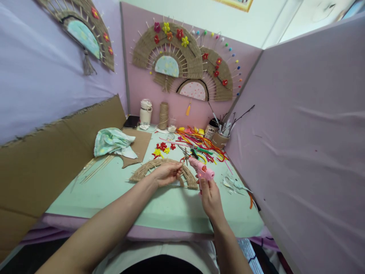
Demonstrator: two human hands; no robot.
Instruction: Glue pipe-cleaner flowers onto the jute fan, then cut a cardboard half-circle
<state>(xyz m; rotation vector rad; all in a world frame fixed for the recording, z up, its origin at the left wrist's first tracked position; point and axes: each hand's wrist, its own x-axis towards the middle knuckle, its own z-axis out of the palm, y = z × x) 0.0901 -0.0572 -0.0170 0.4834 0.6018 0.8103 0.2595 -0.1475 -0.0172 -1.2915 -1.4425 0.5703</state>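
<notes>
A half-round fan shape wound with jute twine (142, 171) lies flat on the pale green table (114, 198). My left hand (167, 173) rests on its middle, fingers curled and pressing it down. My right hand (210, 198) is closed round the grip of a pink glue gun (201, 170), whose nozzle points up and left toward the fan's right side, close to my left fingertips. Small red and yellow pipe-cleaner flowers (162, 148) lie just behind the fan.
A tangle of coloured pipe cleaners (203, 142), scissors (185, 154), a twine spool (163, 115), a white cup (145, 111), a jar of sticks (220, 139), folded cloth (112, 141), cardboard (51, 152) and bamboo skewers (95, 167) crowd the table. Finished fans hang on the pink partition walls.
</notes>
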